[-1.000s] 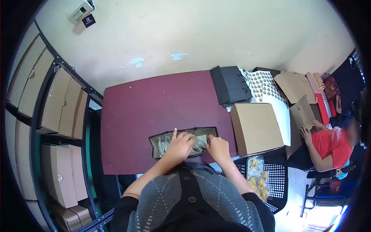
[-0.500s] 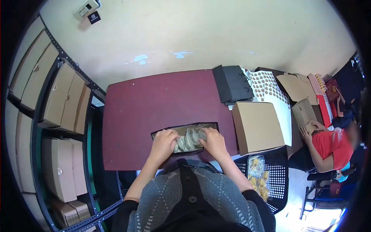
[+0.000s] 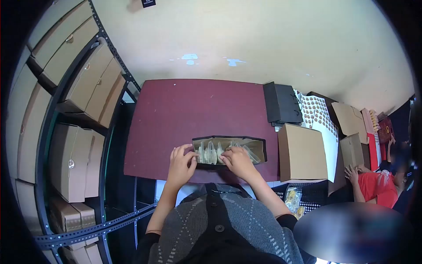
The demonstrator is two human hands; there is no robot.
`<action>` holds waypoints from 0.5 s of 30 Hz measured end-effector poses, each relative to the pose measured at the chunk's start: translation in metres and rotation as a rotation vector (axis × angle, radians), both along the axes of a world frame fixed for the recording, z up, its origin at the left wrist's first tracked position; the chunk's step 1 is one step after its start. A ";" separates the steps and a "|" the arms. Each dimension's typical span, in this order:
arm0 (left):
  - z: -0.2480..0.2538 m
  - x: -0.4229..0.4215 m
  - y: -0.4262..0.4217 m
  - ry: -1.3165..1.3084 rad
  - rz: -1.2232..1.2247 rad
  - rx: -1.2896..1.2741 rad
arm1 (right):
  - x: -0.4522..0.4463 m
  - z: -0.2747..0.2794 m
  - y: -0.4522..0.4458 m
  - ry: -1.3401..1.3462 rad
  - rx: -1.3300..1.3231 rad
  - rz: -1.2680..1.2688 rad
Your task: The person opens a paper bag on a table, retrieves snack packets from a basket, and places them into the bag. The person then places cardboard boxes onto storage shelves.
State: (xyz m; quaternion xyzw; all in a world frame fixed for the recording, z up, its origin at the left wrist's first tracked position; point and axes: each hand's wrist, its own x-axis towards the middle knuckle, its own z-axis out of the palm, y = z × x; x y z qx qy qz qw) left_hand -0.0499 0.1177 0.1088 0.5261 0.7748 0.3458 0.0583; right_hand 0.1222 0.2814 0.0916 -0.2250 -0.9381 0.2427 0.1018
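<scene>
A black-rimmed paper bag with a brown inside stands near the front edge of the maroon table. Several clear plastic packets stand in a row within it, mostly toward its left and middle. My left hand is at the bag's left end, fingers stretched out and thumb apart, touching the rim. Over the middle of the bag, my right hand reaches in with fingers curled against a packet. Its fingertips are partly hidden among the packets.
A brown carton stands right of the bag, with black paper bags and sticker sheets behind. A black basket holds yellow packets. Shelves of boxes line the left. A person in red sits at right.
The view has turned left. My right hand has gone from the bag's right end to its middle, my left hand from the packets to the left end. Packets now sit farther left.
</scene>
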 end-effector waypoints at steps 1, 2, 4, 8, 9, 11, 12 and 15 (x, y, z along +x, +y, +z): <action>-0.001 0.001 -0.003 0.000 0.002 -0.001 | -0.002 0.002 -0.004 0.015 0.018 -0.009; -0.002 0.002 -0.006 -0.016 0.013 0.015 | -0.003 0.006 -0.008 -0.043 -0.019 0.006; -0.006 0.004 -0.012 -0.035 0.018 0.033 | -0.003 0.011 -0.022 0.022 -0.003 0.027; -0.020 0.009 -0.018 -0.059 -0.033 -0.017 | 0.001 0.010 -0.048 0.002 0.010 0.057; -0.021 0.012 -0.018 -0.067 -0.040 -0.021 | 0.003 0.007 -0.051 0.013 0.055 0.052; -0.018 0.020 -0.016 -0.049 0.001 0.055 | 0.009 0.011 -0.056 -0.014 0.054 0.037; -0.014 0.025 -0.015 -0.034 0.015 0.064 | 0.013 0.015 -0.057 0.026 0.043 0.031; -0.003 0.037 -0.006 0.025 0.034 0.106 | 0.025 0.018 -0.056 0.084 0.045 -0.010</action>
